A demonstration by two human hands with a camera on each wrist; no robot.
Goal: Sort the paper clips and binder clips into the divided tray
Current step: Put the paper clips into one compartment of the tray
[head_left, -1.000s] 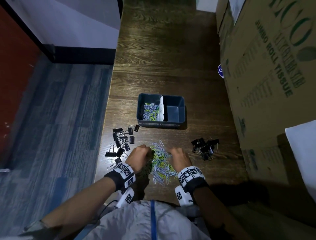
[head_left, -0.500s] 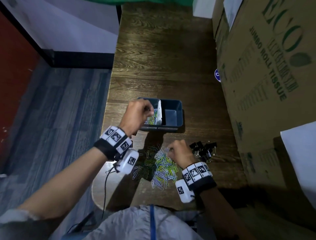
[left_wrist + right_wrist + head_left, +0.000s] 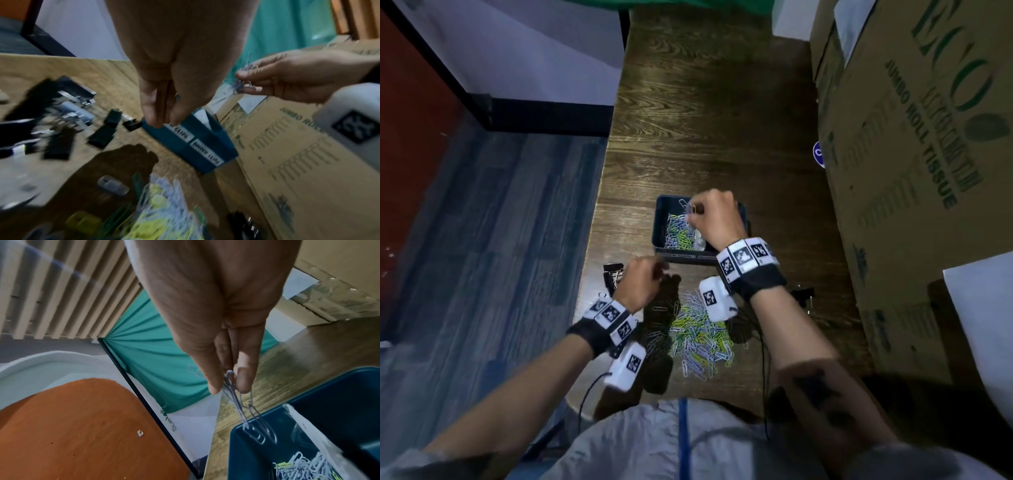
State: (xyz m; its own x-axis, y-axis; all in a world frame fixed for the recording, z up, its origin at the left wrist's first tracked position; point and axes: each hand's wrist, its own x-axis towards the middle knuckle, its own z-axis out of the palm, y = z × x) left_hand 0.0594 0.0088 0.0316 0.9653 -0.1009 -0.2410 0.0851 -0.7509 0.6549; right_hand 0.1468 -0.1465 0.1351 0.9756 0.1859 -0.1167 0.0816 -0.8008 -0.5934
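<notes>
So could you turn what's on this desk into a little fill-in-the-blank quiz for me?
1. The right hand pinches a few ____ above the tray.
2. Paper clips already in the tray lie in its ____ compartment, seen from the head camera.
3. The binder clips are ____ in colour.
4. The loose paper clip pile lies on the ____.

Missing words: paper clips; left; black; table

- Bare wooden tabletop fills the upper centre of the head view, open beyond the blue divided tray.
- A tall cardboard box walls off the right side, close to the tray.
- The right hand covers the tray's right half.
- A paper clip pile lies low centre, between both wrists.
- Black binder clips sit left of the left hand, near the table edge.
</notes>
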